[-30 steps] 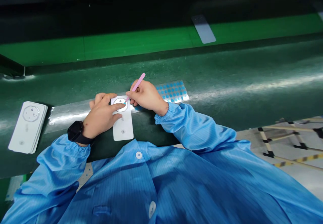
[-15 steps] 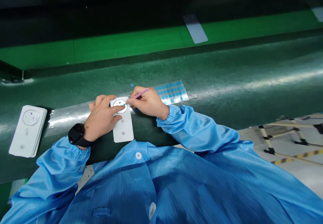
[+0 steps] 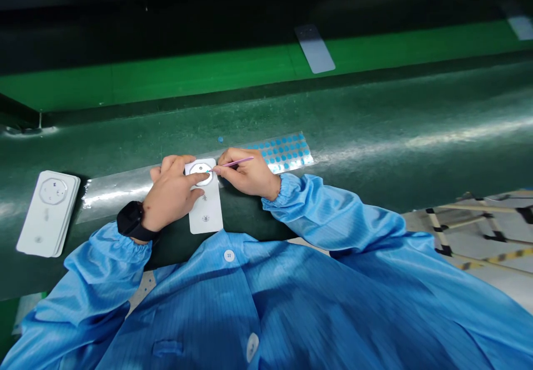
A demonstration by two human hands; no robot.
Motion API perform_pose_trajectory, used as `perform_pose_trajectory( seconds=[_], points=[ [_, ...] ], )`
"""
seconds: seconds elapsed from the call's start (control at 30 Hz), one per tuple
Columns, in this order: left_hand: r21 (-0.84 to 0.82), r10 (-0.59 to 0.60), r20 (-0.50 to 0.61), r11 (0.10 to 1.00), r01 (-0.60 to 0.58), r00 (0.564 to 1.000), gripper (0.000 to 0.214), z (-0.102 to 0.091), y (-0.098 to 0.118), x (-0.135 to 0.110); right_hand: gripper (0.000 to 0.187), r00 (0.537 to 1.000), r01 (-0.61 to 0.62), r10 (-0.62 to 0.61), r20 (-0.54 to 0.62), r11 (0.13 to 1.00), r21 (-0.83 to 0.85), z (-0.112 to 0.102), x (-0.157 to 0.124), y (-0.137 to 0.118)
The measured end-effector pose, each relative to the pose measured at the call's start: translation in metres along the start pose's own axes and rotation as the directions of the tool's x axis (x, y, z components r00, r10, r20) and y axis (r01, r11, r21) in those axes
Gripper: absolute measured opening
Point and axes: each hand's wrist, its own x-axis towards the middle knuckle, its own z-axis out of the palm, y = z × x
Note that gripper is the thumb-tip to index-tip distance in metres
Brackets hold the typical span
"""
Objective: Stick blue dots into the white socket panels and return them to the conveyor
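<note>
My left hand (image 3: pixel 170 193) rests on a narrow white card (image 3: pixel 206 214), its index finger lying across a round ring printed on the card (image 3: pixel 201 173). A black watch (image 3: pixel 132 220) circles that wrist. My right hand (image 3: pixel 245 174) pinches slim pink tweezers (image 3: pixel 237 162), held nearly flat, with their tip at the ring's edge. A tiny blue speck shows at the tip. Behind my right hand lies a clear sheet of blue round dots (image 3: pixel 283 153). A stack of white cards (image 3: pixel 48 213) sits left of my left hand.
A strip of clear film (image 3: pixel 125 189) lies on the dark green belt (image 3: pixel 375 159), and a single blue dot (image 3: pixel 220 139) lies beyond my hands. A green band runs behind the belt. Striped floor tape and metal frames (image 3: pixel 470 231) show at lower right.
The pink tweezers have swung from steeply raised to nearly flat, with their tip still at the ring. My hands and the view have shifted slightly right.
</note>
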Motion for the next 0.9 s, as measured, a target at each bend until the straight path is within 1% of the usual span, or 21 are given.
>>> perform_pose_trajectory(
  seconds=[0.13, 0.27, 0.5, 0.63, 0.77, 0.9],
  points=[
    [-0.008, 0.005, -0.017, 1.0, -0.005, 1.0, 0.034, 0.0019, -0.0006, 0.0003, 0.025, 0.998, 0.064, -0.064, -0.007, 0.998, -0.014, 0.0031, -0.0026, 0.0012],
    [-0.006, 0.004, -0.019, 1.0, -0.004, 1.0, 0.034, 0.0026, -0.0003, 0.0006, 0.025, 0.995, 0.095, -0.095, -0.005, 0.995, -0.028, 0.0044, -0.0035, 0.0027],
    [-0.001, -0.001, -0.013, 1.0, 0.001, 1.0, 0.034, 0.0029, 0.0003, 0.0003, 0.026, 0.992, 0.122, -0.122, -0.017, 0.993, 0.003, 0.0061, -0.0044, 0.0056],
    [0.003, -0.006, -0.01, 1.0, 0.006, 1.0, 0.034, 0.0017, 0.0013, 0.0007, 0.027, 0.992, 0.124, -0.124, -0.006, 0.992, -0.01, 0.0072, -0.005, 0.0062],
    [0.003, -0.008, -0.005, 1.0, 0.008, 1.0, 0.034, 0.0003, 0.0023, 0.0008, 0.027, 0.989, 0.148, -0.148, -0.02, 0.989, -0.008, 0.0072, -0.0055, 0.0071],
    [-0.004, -0.007, -0.019, 1.0, 0.007, 1.0, 0.034, 0.0017, 0.0017, 0.0003, 0.027, 0.99, 0.143, -0.143, -0.019, 0.99, -0.005, 0.0064, -0.0055, 0.0072]
  ],
)
